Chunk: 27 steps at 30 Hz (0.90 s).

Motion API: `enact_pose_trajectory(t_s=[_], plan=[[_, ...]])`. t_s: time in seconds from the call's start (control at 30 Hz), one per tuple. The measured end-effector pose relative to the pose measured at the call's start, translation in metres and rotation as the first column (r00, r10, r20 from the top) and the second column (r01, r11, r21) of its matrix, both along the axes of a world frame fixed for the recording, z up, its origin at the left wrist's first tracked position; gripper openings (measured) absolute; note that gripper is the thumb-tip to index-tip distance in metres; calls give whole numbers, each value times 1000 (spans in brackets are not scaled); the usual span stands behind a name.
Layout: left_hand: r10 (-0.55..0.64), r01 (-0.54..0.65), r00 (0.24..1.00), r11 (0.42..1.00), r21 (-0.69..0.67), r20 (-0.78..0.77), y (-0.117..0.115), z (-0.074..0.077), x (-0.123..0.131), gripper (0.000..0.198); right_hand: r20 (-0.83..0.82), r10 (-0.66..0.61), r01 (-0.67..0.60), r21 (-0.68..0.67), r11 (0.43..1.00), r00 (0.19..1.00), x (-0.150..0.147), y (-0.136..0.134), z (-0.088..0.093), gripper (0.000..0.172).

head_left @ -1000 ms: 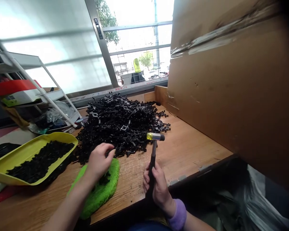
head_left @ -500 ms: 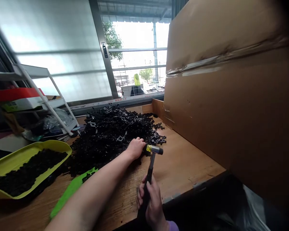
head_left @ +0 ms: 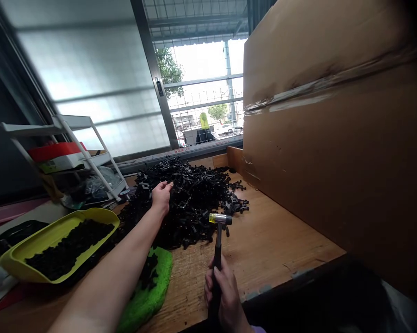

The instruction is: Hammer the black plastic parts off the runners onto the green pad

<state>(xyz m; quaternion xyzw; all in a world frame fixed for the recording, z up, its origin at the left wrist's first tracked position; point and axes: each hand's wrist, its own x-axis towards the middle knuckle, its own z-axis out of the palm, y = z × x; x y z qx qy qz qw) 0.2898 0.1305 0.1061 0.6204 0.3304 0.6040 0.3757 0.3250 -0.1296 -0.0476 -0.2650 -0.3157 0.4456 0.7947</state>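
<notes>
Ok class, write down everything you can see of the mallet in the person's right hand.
A double-faced mallet with a short metal head, one yellow translucent face and one dark face, on a slim dark handle. It stands nearly upright, head up, gripped low in the right hand, beside a heap of black plastic pieces.

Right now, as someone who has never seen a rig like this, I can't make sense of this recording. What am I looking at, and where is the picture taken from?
There is no machine here. One camera worn on a person's head looks forward and down at their two bare hands. The right hand grips the black handle of a small mallet, which has a yellow tip. The open left hand is raised at a heap of small black pieces on a wooden bench. Nearby are a yellow-green tray holding more black pieces and a green fuzzy mat.
</notes>
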Motion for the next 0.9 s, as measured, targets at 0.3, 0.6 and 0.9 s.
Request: enact_pose_trajectory(t_s=[0.3, 0.6, 0.9], plan=[[-72, 84, 990, 992, -98, 117, -15, 13, -74, 33, 54, 39, -38, -26, 999, 998, 2, -1, -1, 28], [90, -121, 991, 927, -356, -104, -84, -7, -249, 33, 26, 147, -144, -94, 985, 989, 8, -6, -7, 25], [159, -360, 738, 915, -183, -656, -119, -88, -353, 34, -28, 229, -231, -173, 958, 973, 6, -10, 6, 17]])
